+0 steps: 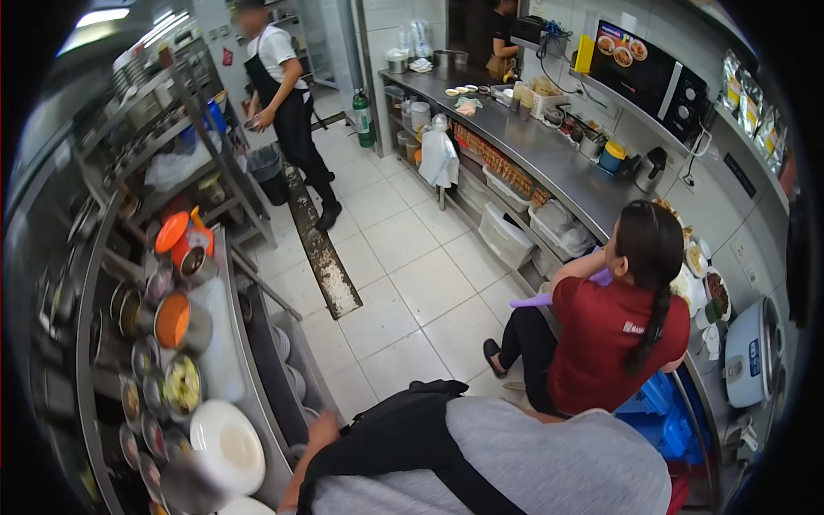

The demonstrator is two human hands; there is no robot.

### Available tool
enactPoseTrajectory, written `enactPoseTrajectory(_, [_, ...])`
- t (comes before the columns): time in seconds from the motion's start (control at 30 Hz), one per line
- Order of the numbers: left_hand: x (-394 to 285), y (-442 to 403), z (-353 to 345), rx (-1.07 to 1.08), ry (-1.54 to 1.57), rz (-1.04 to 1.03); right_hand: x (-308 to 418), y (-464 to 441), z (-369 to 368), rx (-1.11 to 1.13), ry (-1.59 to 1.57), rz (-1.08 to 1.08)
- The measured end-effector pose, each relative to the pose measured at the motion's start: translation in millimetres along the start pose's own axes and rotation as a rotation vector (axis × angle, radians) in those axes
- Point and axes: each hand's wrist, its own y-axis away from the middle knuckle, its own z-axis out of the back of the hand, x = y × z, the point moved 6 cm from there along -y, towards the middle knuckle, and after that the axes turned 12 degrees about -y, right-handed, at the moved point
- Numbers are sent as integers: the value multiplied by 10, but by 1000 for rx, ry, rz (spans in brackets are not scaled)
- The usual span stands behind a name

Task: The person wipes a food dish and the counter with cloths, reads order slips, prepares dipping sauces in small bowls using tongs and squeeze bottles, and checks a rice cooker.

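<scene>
At the lower left, my left hand [323,428] is beside the front edge of the steel counter, next to my black apron [378,433]. Its fingers are small and smeared, so their grip cannot be made out. Stacked white dishes [296,382] sit on a shelf below the counter edge, close to this hand. On the counter is a large white plate [227,446], with a blurred grey shape overlapping its lower left. Beyond it are a bowl of pale green cut vegetables [182,384] and a steel pot of orange sauce [174,321]. My right hand does not show.
A person in a red shirt [614,339] sits at the right, near blue crates [657,421]. Another person in a black apron [287,112] stands by a bin [269,172]. A long steel worktop [532,146] runs along the right wall; a floor drain [322,249] crosses the tiles.
</scene>
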Motion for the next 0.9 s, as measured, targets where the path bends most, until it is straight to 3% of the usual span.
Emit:
enactPoseTrajectory(0.13, [546, -329, -780, 260, 286, 19, 639, -852, 809, -106, 139, 188])
enactPoseTrajectory(0.2, [840, -536, -782, 277, 362, 93, 1610, -362, 1907, -274, 119, 21])
enactPoseTrajectory(0.4, [1381, -1655, -306, 244, 482, 142, 1725, -1289, 3199, -502, -135, 41])
enactPoseTrajectory(0.5, [1560, -2471, 68, 220, 461, 33, 1594, -1506, 3229, -535, -171, -55])
enactPoseTrajectory(0.6, [1638, -3331, 638, 196, 402, -115, 1268, -1640, 3003, -539, -218, -243])
enactPoseTrajectory(0.67, [1724, -3946, 1124, 159, 334, -206, 917, -1930, 2605, -335, -117, -382])
enactPoseTrajectory(0.73, [1698, -4574, 1918, 73, 271, -261, 1077, -1924, 2571, -212, -28, -334])
enactPoseTrajectory(0.83, [1454, -5280, 3204, -96, 333, -302, 1234, -2095, 2871, -117, -236, -550])
enactPoseTrajectory(0.9, [1245, -5627, 3939, -230, 454, -359, 1305, -2596, 2958, -159, -182, -335])
